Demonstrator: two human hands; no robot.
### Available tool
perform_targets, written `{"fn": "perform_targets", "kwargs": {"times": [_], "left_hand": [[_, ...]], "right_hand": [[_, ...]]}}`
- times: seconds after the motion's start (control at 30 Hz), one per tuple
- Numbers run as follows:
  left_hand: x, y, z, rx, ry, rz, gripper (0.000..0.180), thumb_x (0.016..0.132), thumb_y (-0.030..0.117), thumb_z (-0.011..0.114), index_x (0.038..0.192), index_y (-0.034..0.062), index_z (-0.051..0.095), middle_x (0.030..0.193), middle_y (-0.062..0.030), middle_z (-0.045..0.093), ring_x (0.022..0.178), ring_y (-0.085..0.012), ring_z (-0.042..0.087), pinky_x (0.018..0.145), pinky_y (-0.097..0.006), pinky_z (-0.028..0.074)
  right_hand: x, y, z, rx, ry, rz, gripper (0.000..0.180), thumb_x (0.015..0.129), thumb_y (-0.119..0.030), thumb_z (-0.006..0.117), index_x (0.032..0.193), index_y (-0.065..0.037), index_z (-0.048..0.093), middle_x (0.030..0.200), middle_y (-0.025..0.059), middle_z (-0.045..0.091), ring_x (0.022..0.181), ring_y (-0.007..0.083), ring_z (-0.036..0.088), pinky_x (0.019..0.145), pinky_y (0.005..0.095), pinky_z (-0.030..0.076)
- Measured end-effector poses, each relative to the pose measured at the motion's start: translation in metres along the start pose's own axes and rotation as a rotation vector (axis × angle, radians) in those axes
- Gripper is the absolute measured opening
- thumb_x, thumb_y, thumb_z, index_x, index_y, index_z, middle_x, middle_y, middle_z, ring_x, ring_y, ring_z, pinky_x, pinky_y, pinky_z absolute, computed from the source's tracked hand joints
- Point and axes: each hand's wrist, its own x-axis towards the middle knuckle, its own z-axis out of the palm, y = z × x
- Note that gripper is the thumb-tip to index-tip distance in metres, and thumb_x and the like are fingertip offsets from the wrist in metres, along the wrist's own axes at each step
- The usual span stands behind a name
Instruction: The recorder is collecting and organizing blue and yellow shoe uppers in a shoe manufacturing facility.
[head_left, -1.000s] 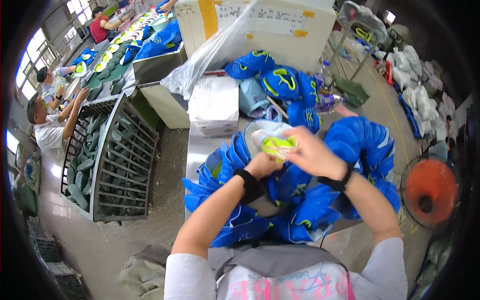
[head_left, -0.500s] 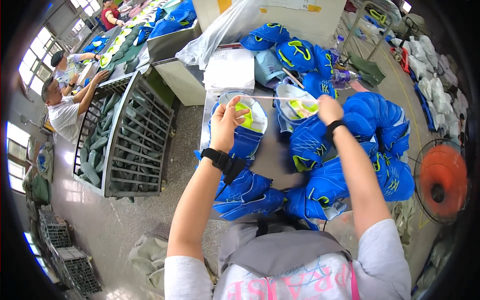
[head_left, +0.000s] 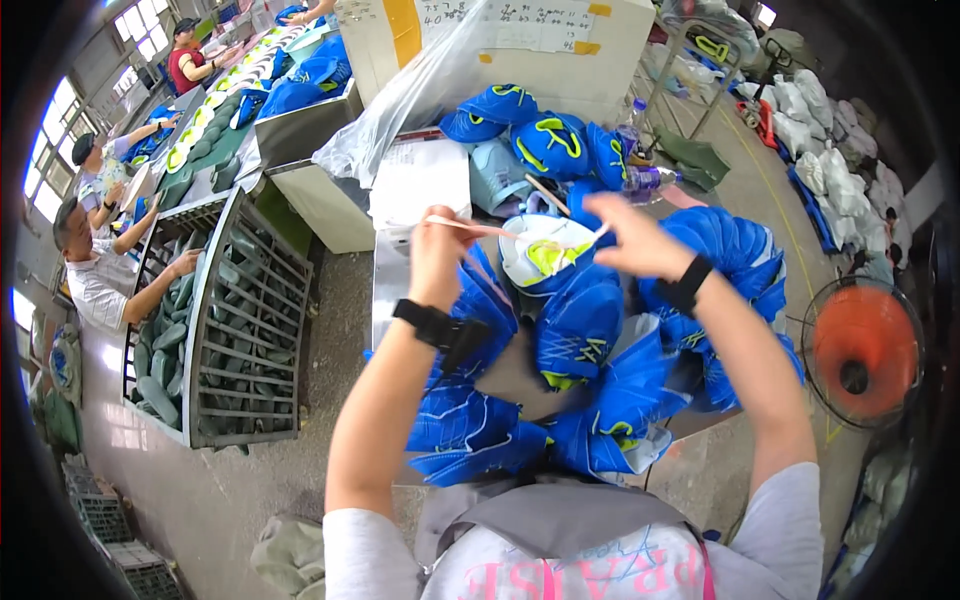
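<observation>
Left hand: the left hand (head_left: 437, 250) was raised over the worktop (head_left: 392, 270), its grip closed on one end of a thin pale strip (head_left: 480, 228)
Right hand: the right hand (head_left: 640, 240) was raised opposite, its grip pinched on the other end of the same strip near (head_left: 598, 232)
Strip: one strip, stretched level between the two hands, just above the shoe upper
Shoe upper: one white and yellow-green shoe upper (head_left: 545, 255) lay below the strip, on top of the blue pieces
Blue pieces: many blue shoe uppers (head_left: 580, 320) were heaped around the hands, too overlapped to count
Wristbands: two, one black band on each wrist (head_left: 428, 322)
Paper stack: one white stack (head_left: 420, 180) lay beyond the left hand
Bottle: one plastic bottle (head_left: 650, 180) lay near the far blue pieces
Fan: one orange fan (head_left: 865, 350) stood well to the right
Rack: one metal rack (head_left: 245, 320) stood to the left
Other people: three people (head_left: 95, 270) worked at the far left
</observation>
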Motion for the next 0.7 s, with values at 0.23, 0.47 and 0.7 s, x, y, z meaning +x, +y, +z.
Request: {"fn": "perform_targets", "kwargs": {"times": [0.23,0.47,0.7], "left_hand": [[0.027,0.039,-0.055,0.127,0.224,-0.283,0.014,0.086,0.005,0.041,0.096,-0.0039,0.045,0.081,-0.0128,0.055,0.067,-0.0174,0.054,0.058,-0.026,0.046],[-0.007,0.037,-0.019,0.504,-0.063,-0.030,0.044,0.084,-0.001,0.052,0.123,-0.0065,0.034,0.107,-0.0162,0.054,0.103,-0.0216,0.053,0.086,-0.028,0.044],[-0.093,0.035,0.004,0.877,-0.288,0.099,0.037,0.080,0.001,0.058,0.116,0.0023,0.048,0.092,-0.0067,0.057,0.088,-0.0131,0.057,0.079,-0.027,0.046]], "right_hand": [[0.020,-0.017,0.092,-0.293,-0.216,0.080,0.039,0.071,-0.034,0.066,0.102,-0.012,0.060,0.104,0.0108,0.057,0.090,0.0318,0.059,0.077,0.0437,0.047],[0.009,-0.015,0.094,-0.334,-0.728,0.190,0.060,0.075,-0.050,0.060,0.121,-0.012,0.051,0.112,0.0133,0.058,0.109,0.0290,0.051,0.092,0.0434,0.035],[-0.050,-0.068,0.074,-0.157,-0.282,-0.158,0.055,0.070,-0.034,0.066,0.115,-0.006,0.052,0.112,0.0147,0.055,0.110,0.0327,0.048,0.088,0.0445,0.040]]}}
